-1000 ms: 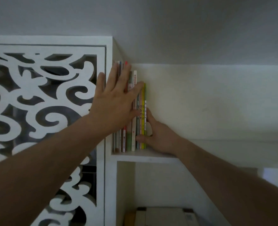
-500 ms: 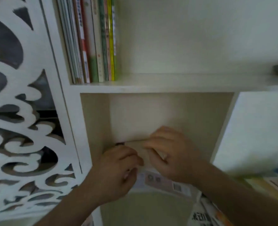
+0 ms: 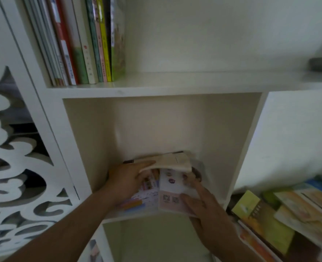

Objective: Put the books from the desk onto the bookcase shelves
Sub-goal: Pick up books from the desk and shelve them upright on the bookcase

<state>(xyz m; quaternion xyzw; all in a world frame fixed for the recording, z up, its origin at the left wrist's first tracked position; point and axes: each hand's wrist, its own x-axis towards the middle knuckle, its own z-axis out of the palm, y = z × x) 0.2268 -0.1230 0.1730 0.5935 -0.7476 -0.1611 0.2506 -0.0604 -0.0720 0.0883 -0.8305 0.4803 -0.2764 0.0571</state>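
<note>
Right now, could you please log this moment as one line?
stage: shelving | left hand: holding stacked books in the middle cubby | right hand: holding stack's front edge | upper row: upright

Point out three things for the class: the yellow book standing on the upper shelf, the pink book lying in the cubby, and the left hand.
yellow book [image 3: 104, 44]: head view, on its spine.
pink book [image 3: 170, 193]: head view, on its cover.
left hand [image 3: 127, 181]: head view, on its back.
</note>
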